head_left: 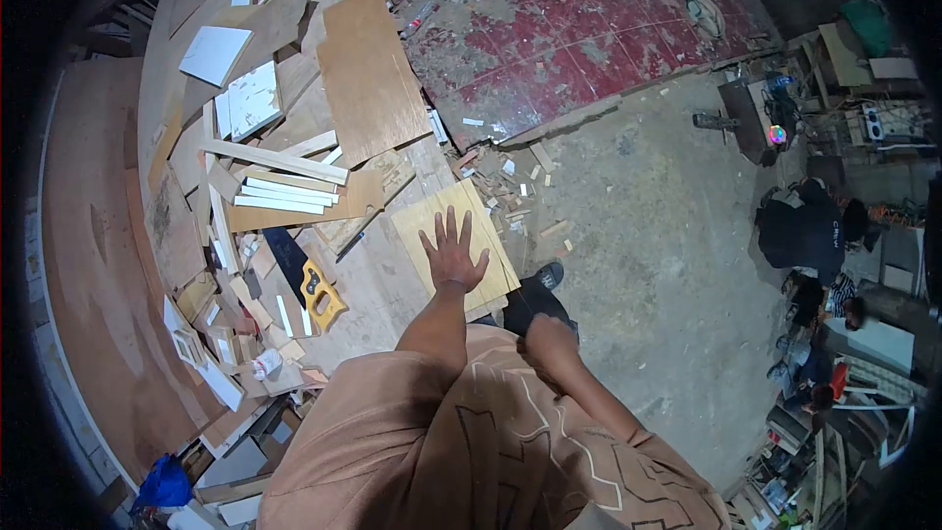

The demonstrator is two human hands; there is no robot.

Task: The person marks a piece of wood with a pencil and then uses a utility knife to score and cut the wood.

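Observation:
My left hand [455,257] lies flat with fingers spread on a pale yellow wooden board [417,223] at the table's right edge. Beyond that edge, close to the board's near corner, is my right hand [551,339]. It is closed like a fist and slightly blurred; whatever it grips is hidden or too thin to make out. A handsaw [319,294] with a yellow handle and dark blade rests on the table, left of my left forearm. A brown plywood sheet [368,74] lies farther up the table.
White-faced strips [285,196] and offcuts are piled on the table [378,280] to the left. Wood scraps [500,198] litter the concrete floor [628,226] beside the table. A lit speaker-like box [754,118] and a person in dark clothing [800,226] are at the right.

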